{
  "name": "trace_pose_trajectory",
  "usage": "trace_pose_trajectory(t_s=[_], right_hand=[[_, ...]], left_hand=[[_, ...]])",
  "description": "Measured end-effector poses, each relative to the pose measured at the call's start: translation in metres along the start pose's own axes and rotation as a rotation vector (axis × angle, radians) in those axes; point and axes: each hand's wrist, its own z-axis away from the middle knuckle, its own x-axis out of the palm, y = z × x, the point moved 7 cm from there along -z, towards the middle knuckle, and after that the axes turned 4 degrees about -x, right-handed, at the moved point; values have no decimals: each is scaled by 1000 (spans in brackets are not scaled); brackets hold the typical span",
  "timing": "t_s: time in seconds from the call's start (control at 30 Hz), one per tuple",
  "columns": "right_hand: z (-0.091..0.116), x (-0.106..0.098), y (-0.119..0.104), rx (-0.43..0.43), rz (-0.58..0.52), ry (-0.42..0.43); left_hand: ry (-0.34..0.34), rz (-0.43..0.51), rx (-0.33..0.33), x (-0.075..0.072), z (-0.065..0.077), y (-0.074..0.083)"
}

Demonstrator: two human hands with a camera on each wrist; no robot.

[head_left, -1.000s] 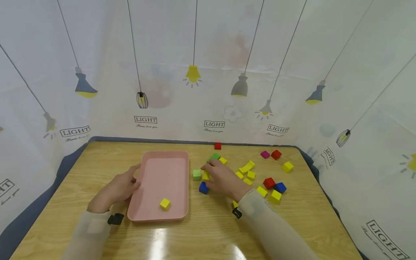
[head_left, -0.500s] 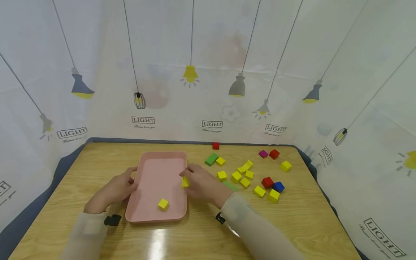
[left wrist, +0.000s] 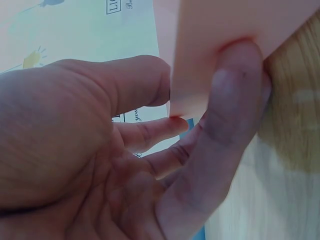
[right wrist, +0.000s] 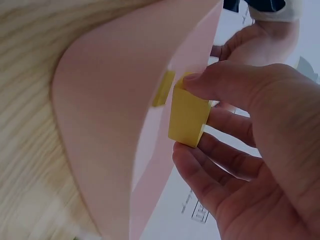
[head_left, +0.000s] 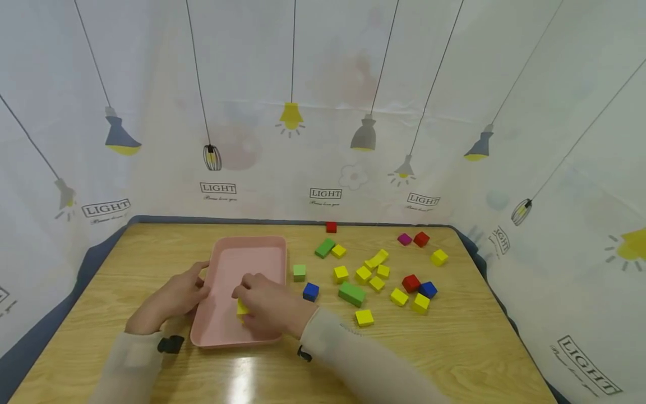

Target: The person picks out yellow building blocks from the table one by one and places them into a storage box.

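The pink tray (head_left: 227,336) lies on the wooden table at the left of the head view. My left hand (head_left: 174,294) holds its left edge; in the left wrist view, the thumb (left wrist: 145,82) touches the rim and a finger (left wrist: 237,95) presses the outer wall. Inside the tray's outline, my right hand (head_left: 272,306) pinches a yellow block (right wrist: 189,116) between thumb and fingertips. Beyond it, the right wrist view shows another yellow block (right wrist: 164,89) in the tray, which the right hand mostly hides from the head camera.
Right of the tray lie a light green block (head_left: 300,272), a blue block (head_left: 310,292) and a longer green block (head_left: 351,294). Several yellow blocks (head_left: 363,274) are scattered farther right, with a red block (head_left: 411,283) among them. A printed curtain (head_left: 323,157) surrounds the table.
My right hand has carried a yellow block leftward from the scattered blocks, across the tray's right rim and inward. The left hand stays at the tray's left edge.
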Motion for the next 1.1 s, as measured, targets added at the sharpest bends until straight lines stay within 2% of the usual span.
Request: trace_pose_trajectory(t_s=[0.17,0.33,0.57,0.77,0.93,1.1], right_hand=[[-11,4,-21,-92,84,41],[-18,12,-30,-130,118,41],[-20,21,-28,-109,94,17],[-13,17,-23,-62,32,4],[-8,14,-17,-59,34,27],[1,8,-9,-34,12,38]], left_hand=[[-5,-11,11,-2,1,1],[-4,-4,20,-3,4,4],[-2,3,38,-3,4,5],[-7,19,39,-2,4,4],[-9,15,35,-2,4,5],[-21,19,0,0,4,3]])
